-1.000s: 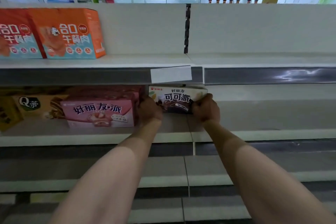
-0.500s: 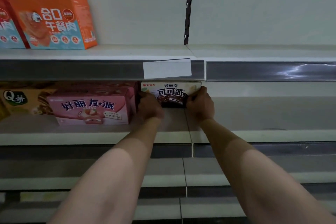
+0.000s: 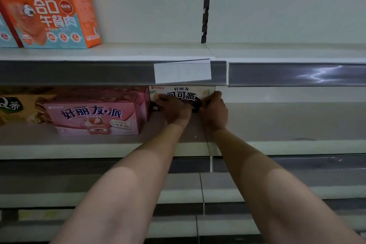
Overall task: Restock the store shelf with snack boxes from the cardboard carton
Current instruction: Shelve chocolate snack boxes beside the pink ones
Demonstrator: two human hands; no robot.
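Your left hand (image 3: 174,108) lay across the front of the cocoa box (image 3: 183,95), fingers spread over its lower left part and pressing on it. Your right hand (image 3: 213,111) curled round the box's right end, fingers hooked over the upper right corner. The box stood upright on the middle shelf (image 3: 99,148), far back under the shelf rail (image 3: 79,72), its top edge tucked just below the white tag (image 3: 182,71). Its left end sat just beside the pink box (image 3: 95,115); whether the two touched, the view did not show. The pink box stood nearer the shelf's front edge than the cocoa box did. Left of the pink box was a brown box (image 3: 17,108), partly cut off by the frame edge. On the shelf above stood an orange box (image 3: 51,12), well apart from your hands. The carton was out of view.
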